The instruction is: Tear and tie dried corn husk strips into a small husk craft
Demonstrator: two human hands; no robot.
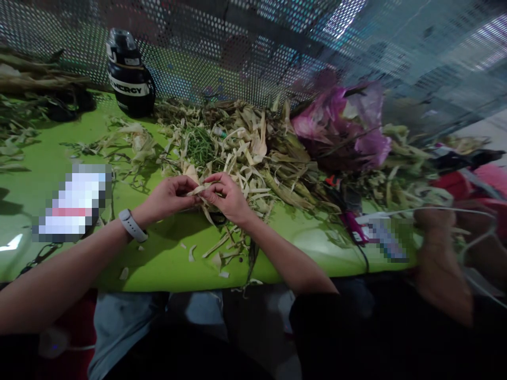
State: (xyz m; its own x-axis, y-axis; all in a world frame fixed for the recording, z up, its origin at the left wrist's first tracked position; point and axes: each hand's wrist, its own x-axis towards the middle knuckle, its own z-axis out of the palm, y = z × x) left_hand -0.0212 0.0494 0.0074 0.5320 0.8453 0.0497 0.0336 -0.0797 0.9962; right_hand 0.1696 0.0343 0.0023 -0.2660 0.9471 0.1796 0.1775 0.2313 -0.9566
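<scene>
My left hand (173,195), with a white band (132,226) on the wrist, pinches a pale, dry strip of husk (200,188). My right hand (226,198) grips the same strip from the other side, the fingertips of both hands almost meeting. Just beyond them lies a heap of dry corn husks and leaf strips (253,142), with a bundle of thin green strands (199,144) in it. Small pale scraps (219,258) are scattered on the green tabletop (166,258) below my hands. Whatever sits under my fingers is partly hidden.
A black bottle (132,79) stands at the back left, by a perforated metal screen (198,47). A phone (75,203) with a blurred screen lies left. Pink plastic bags (343,124) rest on the husks at right. Another person's hand (435,216) works beside a second phone (386,240) and white cable.
</scene>
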